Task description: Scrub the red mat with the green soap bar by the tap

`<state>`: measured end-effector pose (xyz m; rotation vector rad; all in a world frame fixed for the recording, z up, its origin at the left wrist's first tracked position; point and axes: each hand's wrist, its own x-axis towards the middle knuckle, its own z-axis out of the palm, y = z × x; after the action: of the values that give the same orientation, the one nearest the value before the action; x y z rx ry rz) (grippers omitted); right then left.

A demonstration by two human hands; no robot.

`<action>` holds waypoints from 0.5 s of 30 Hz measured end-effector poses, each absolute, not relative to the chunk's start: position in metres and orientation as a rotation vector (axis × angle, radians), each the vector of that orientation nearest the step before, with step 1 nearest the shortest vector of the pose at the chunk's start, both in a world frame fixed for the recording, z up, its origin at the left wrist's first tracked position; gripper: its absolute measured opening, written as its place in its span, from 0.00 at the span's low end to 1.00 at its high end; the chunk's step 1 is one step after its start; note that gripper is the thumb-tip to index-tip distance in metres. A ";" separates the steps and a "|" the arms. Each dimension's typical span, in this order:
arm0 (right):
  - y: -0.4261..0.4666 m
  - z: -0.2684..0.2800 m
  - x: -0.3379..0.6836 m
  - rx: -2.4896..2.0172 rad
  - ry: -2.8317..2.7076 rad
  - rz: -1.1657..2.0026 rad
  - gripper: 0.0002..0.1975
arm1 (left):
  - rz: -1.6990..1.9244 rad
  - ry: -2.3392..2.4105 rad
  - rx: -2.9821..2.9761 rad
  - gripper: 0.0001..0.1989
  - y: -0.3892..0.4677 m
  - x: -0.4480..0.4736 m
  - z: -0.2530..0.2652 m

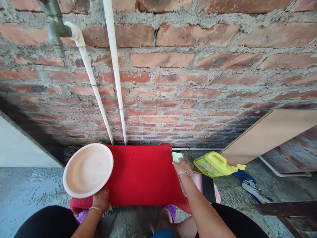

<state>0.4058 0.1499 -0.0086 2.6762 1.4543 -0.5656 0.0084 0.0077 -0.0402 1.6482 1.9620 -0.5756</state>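
A thick red cloth or mat (143,175) lies spread flat in front of me, its right edge slightly curled. On its left end rests a pale pink plastic basin (89,170), holding nothing but a few specks. My left hand (101,200) is closed at the cloth's front edge, just below the basin's rim; its fingertips are partly hidden. Beyond the cloth's right edge, my right hand (182,166) is closed on a small pale green object (177,156) with rounded corners, whose kind I cannot make out.
A yellow jug (214,163) lies on its side at right, near a pink and black item (206,186) and a blue-white shoe (252,188). White pipes (115,59) run down the brick wall (173,79). A tan board (274,132) leans right; a dark wooden stool (287,209) stands front right.
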 end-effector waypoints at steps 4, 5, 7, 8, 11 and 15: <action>0.132 -0.007 0.377 2.688 1.528 -0.633 0.27 | -0.586 1.971 1.649 0.28 0.006 0.010 -0.033; 0.129 -0.007 0.357 2.659 1.600 -0.654 0.27 | -0.586 1.972 1.654 0.28 0.006 0.011 -0.031; 0.122 -0.011 0.308 2.554 1.790 -0.683 0.25 | -0.583 1.967 1.668 0.28 0.006 0.011 -0.028; 0.119 -0.013 0.281 2.478 1.894 -0.691 0.24 | -0.583 1.962 1.672 0.28 0.007 0.011 -0.028; 0.110 -0.020 0.203 2.205 2.147 -0.714 0.23 | -0.586 1.952 1.665 0.29 0.007 0.008 -0.029; 0.106 -0.025 0.143 1.967 2.305 -0.696 0.24 | -0.550 1.952 1.647 0.30 0.007 0.005 -0.034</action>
<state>0.1434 0.1058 -0.0250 1.9673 2.3052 -0.6960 0.0048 0.0065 -0.0339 1.6472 1.9520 -0.5503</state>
